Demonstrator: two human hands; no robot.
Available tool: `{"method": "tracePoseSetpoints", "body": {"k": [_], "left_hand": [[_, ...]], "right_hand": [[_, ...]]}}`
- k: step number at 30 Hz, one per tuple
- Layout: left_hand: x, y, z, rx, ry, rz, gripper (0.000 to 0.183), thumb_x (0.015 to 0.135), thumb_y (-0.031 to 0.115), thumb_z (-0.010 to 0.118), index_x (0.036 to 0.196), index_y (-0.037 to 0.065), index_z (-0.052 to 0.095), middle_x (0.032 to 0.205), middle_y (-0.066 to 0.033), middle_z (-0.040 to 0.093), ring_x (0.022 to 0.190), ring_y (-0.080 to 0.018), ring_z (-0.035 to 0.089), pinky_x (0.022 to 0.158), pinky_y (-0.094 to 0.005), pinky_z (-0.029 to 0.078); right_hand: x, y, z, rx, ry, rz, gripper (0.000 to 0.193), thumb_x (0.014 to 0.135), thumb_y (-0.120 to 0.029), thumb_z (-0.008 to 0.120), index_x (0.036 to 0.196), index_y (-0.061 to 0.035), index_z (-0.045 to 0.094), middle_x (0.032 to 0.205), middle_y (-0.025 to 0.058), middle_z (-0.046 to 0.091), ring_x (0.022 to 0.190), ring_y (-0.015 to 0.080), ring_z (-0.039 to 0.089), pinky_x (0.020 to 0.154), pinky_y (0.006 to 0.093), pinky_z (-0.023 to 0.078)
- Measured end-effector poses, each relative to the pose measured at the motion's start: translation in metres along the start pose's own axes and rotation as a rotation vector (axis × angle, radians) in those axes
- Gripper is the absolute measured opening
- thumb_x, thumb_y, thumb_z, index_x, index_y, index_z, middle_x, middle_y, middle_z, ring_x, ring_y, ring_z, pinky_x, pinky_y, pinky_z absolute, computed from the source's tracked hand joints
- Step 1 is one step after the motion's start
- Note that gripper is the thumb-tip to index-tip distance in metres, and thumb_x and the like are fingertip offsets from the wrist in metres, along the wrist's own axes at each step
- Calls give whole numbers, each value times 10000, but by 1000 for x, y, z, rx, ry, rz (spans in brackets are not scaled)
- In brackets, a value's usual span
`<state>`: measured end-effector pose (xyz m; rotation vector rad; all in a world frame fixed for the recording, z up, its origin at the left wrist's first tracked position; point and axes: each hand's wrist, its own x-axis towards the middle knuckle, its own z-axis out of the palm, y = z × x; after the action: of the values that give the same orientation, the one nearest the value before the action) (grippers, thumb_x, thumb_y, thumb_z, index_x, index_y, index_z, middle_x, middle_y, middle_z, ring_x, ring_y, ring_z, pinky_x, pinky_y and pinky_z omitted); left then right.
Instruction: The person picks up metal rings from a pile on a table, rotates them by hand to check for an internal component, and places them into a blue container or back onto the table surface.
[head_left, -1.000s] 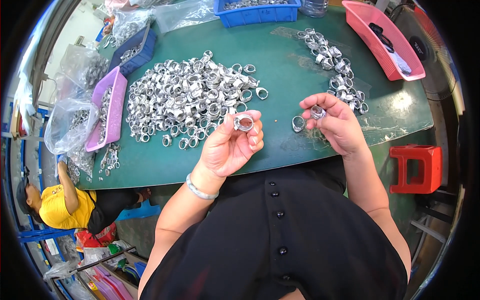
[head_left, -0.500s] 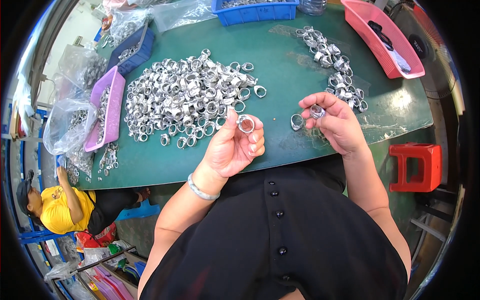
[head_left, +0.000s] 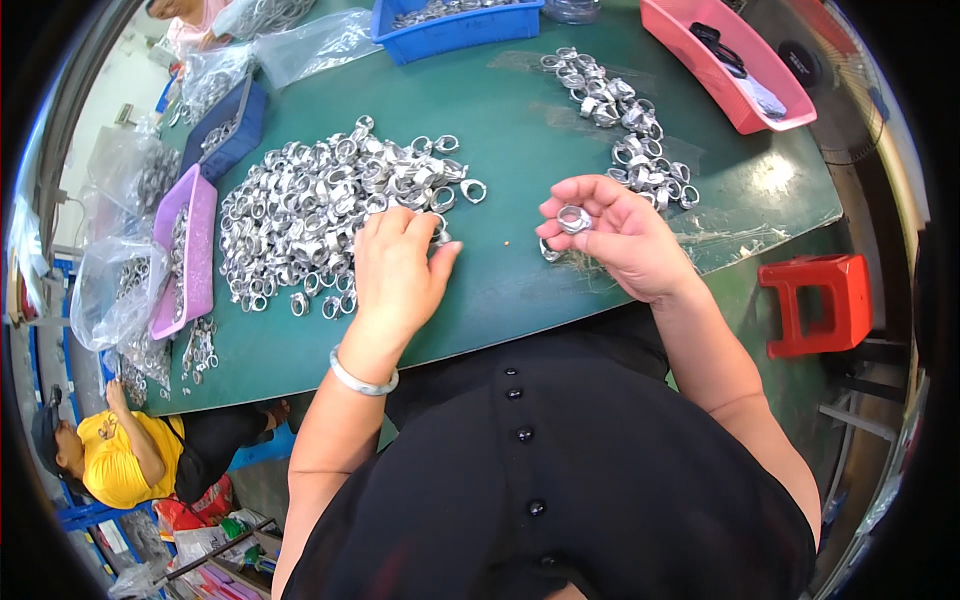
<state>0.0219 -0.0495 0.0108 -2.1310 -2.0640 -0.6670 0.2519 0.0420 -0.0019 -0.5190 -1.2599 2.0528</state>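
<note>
A large heap of silver metal rings (head_left: 300,205) lies on the green table, left of centre. My left hand (head_left: 400,265), with a pale bangle at its wrist, rests palm down over the heap's right edge. Its thumb stands apart from the fingers, whose tips touch the rings; a ring partly shows beside them. Farther right, my right hand (head_left: 625,235) is turned up and pinches one metal ring (head_left: 573,218) between thumb and fingers. Another loose ring (head_left: 549,250) sits on the table just below that hand, partly covered by it.
A curved row of rings (head_left: 610,105) runs along the table's right part. Around lie a pink basket (head_left: 775,100), blue bins (head_left: 455,25), a purple basket (head_left: 205,260) and plastic bags (head_left: 120,290). A red stool (head_left: 815,305) stands right; a person in yellow (head_left: 125,455) sits left.
My left hand has moved left to the heap and turned palm down; the ring it held no longer shows in it. My right hand still holds its ring. The whole view has shifted.
</note>
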Motion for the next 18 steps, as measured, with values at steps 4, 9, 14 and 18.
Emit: {"method": "tracePoseSetpoints", "body": {"k": [4, 9, 14, 18], "left_hand": [[-2, 1, -1, 66, -23, 27, 340, 648, 109, 735, 965, 45, 631, 913, -102, 559, 873, -280, 516, 778, -379, 404], [1, 10, -3, -138, 9, 93, 382, 664, 92, 730, 1023, 42, 607, 903, -89, 569, 859, -264, 532, 779, -364, 413], [7, 33, -11, -471, 74, 216, 420, 653, 75, 752, 1043, 35, 602, 903, -98, 594, 793, -243, 557, 685, -326, 451], [13, 47, -11, -516, 87, 295, 402, 647, 80, 742, 1026, 68, 608, 860, -69, 574, 774, -251, 545, 678, -351, 440]], "right_hand": [[-2, -3, 3, -32, -18, 15, 385, 820, 61, 509, 1198, 29, 447, 1108, 133, 550, 986, 198, 587, 848, 302, 487], [-3, -2, 6, -38, -100, -20, 504, 819, 71, 522, 1290, -14, 365, 1169, 155, 536, 1054, 230, 565, 879, 322, 476], [-3, -2, 16, -14, -184, -35, 552, 804, 145, 409, 1321, -33, 334, 1194, 135, 516, 1062, 207, 556, 883, 328, 462], [-2, 0, 21, -4, -230, -33, 584, 802, 139, 422, 1349, -25, 297, 1190, 125, 514, 1045, 178, 552, 868, 307, 465]]}}
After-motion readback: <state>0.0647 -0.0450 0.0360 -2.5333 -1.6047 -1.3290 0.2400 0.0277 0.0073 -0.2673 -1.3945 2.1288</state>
